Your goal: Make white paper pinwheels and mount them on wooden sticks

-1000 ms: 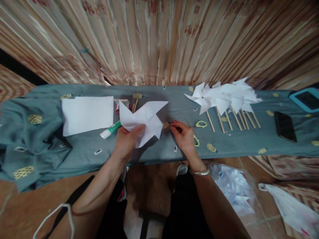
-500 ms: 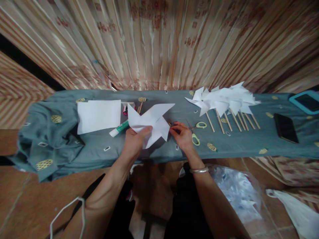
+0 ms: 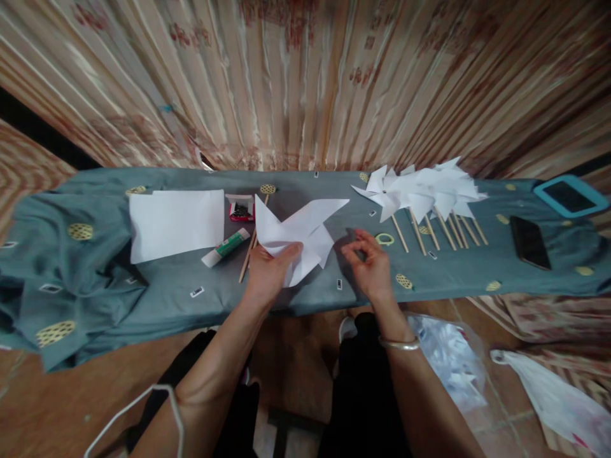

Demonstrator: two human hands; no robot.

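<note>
My left hand [image 3: 272, 270] grips a folded white paper pinwheel [image 3: 308, 229] by its lower edge, just above the teal cloth-covered table [image 3: 157, 289]. My right hand [image 3: 370, 264] hovers right of the pinwheel with thumb and fingers curled toward each other; whether something tiny sits between them is unclear. Yellow-handled scissors [image 3: 384, 239] lie partly hidden behind that hand. Left of my left hand lie a bare wooden stick [image 3: 247, 257], a green and white glue stick [image 3: 224, 247] and a small open red box [image 3: 240, 208].
White paper sheets [image 3: 176, 221] lie at the left. Several finished pinwheels on sticks [image 3: 424, 191] are piled at the right, then a dark phone [image 3: 525, 242] and a blue-cased tablet [image 3: 570, 196]. Plastic bags [image 3: 451, 362] lie on the floor. A striped curtain hangs behind.
My right hand has lifted off the table beside the scissors and curled in the air. My left hand has kept hold of the pinwheel. The stick and red box have come into sight.
</note>
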